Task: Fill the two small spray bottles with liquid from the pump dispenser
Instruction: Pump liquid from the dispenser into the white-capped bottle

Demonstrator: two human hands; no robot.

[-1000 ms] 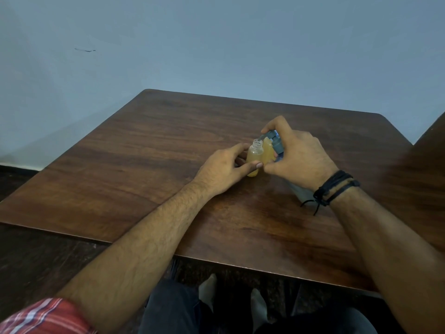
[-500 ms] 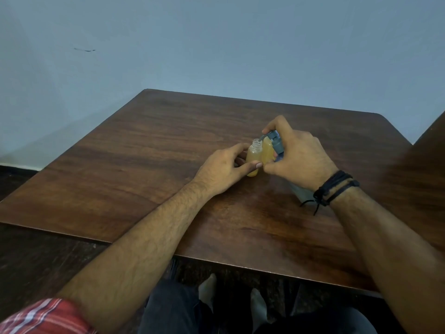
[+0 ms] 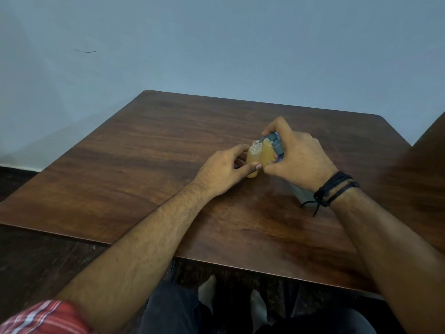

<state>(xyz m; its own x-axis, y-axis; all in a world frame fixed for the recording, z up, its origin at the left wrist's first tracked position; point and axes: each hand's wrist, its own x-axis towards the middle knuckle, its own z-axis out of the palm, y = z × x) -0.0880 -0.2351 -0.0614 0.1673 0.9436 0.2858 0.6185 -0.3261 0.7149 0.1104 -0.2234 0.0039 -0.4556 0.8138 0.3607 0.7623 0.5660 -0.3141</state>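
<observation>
No readable text, labels or numbers anywhere.

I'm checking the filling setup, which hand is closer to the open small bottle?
Left. The left hand grips the small open bottle with fingers curled round it. The right hand is on the bottle's far side, gripping the pump dispenser, whose nozzle reaches the bottle's mouth.

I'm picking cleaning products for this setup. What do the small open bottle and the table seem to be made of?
The small bottle looks like clear plastic, possibly glass: the yellow-orange liquid shows through its wall and threaded neck. The table looks like dark wood or a wood-grain laminate with a semi-gloss finish: streaked grain and soft reflections show on its top. Which of the two it is cannot be told.
</observation>
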